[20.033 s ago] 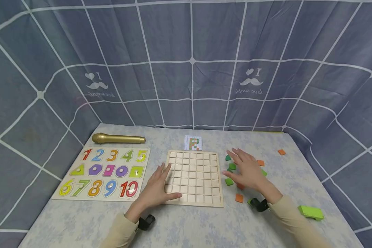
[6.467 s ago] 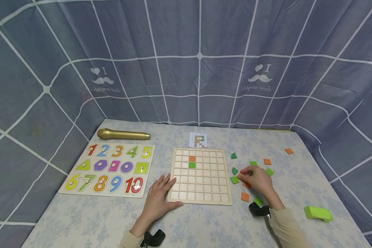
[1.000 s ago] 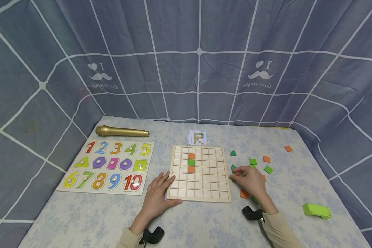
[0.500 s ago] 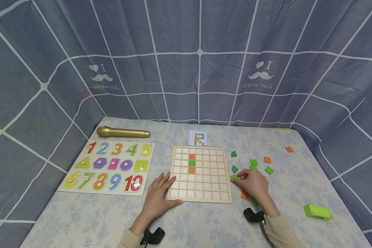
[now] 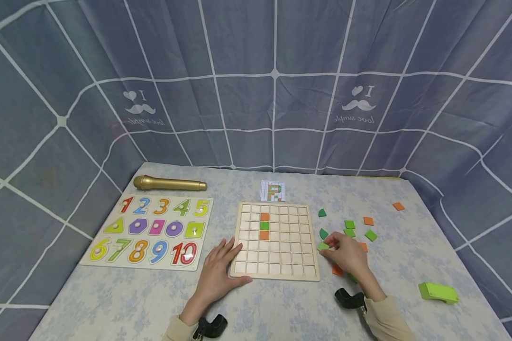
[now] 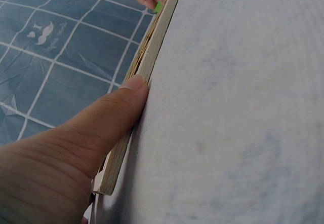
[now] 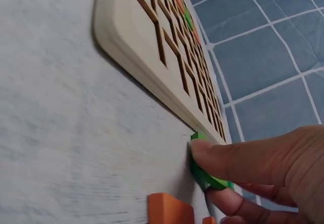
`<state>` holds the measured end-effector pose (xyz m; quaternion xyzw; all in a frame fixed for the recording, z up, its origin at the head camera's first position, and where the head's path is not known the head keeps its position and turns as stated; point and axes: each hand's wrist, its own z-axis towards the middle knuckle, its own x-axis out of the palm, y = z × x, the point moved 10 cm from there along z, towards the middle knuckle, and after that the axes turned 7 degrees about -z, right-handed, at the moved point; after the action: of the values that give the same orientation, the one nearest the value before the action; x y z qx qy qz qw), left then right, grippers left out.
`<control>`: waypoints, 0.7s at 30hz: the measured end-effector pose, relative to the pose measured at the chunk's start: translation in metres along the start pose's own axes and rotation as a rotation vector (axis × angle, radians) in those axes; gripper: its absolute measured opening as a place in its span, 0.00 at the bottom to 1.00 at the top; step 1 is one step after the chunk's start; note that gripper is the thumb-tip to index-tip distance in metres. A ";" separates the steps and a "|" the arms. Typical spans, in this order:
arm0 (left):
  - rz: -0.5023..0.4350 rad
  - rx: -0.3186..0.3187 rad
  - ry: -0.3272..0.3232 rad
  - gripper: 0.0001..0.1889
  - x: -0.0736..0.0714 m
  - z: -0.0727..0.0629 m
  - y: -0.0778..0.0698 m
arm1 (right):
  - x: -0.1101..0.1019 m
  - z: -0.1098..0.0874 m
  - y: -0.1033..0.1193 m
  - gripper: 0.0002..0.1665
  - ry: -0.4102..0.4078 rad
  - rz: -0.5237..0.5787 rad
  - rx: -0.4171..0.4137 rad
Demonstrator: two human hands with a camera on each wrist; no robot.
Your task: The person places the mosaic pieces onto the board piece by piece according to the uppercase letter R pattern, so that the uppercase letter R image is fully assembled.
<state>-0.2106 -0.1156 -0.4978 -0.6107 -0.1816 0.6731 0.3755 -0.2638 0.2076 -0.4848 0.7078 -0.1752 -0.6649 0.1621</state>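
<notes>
My left hand (image 5: 216,270) rests with spread fingers at the near left corner of a wooden grid board (image 5: 287,255). Its thumb (image 6: 109,117) presses the board's edge in the left wrist view. Beside the board's right edge, my right hand (image 5: 349,254) pinches a green square tile (image 7: 201,177) between thumb and fingers; the tile is tilted. Three tiles sit in one column of the grid: an orange tile (image 5: 264,216), a green tile (image 5: 264,226) and a lower orange tile (image 5: 264,235). Behind the board lies a pattern card (image 5: 273,191).
Loose green and orange tiles surround the right hand, including an orange square (image 5: 369,221) and a dark green quarter-round piece (image 5: 322,213). A number puzzle board (image 5: 142,240) and a gold microphone (image 5: 170,183) lie left. A light green block (image 5: 438,292) stands at right.
Three tiles have come onto the grid since 20 s ago, the lower orange one within the last 6.5 s. The right hand now pinches a green tile; the left hand stays at the board's corner.
</notes>
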 end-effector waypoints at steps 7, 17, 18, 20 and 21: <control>0.004 0.004 -0.003 0.46 -0.001 0.000 -0.001 | -0.002 -0.005 0.007 0.11 -0.062 0.016 -0.050; 0.009 0.013 -0.007 0.46 -0.002 0.000 -0.001 | 0.002 -0.002 0.052 0.11 -0.129 0.159 -0.185; 0.010 0.014 -0.006 0.46 -0.001 0.000 -0.001 | 0.004 -0.001 0.058 0.11 -0.119 0.170 -0.191; 0.010 0.015 -0.006 0.46 -0.001 0.000 -0.001 | 0.010 0.001 0.071 0.11 -0.103 0.181 -0.216; 0.011 0.014 -0.007 0.46 -0.001 0.000 -0.001 | 0.013 0.002 0.077 0.11 -0.094 0.184 -0.232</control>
<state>-0.2108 -0.1157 -0.4963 -0.6066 -0.1747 0.6785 0.3756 -0.2673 0.1332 -0.4603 0.6332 -0.1684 -0.6956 0.2946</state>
